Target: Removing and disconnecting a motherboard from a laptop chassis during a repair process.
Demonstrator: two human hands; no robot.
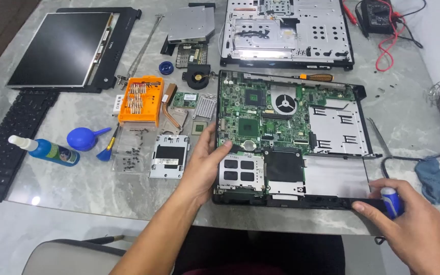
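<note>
1. My left hand (202,168) rests open, gripping the left edge of the laptop base (286,147) on the marble table (77,178).
2. My right hand (408,224) is closed around a blue-handled screwdriver (392,201) at its front right corner.

Left hand (205,165) gripping the left edge of an opened laptop base (332,175), green motherboard (253,109) showing, right hand (411,229) holding what is probably a blue-handled screwdriver (392,201) at the front right corner, orange bit case (140,100) lying nearby on the marble table (77,188).
</note>
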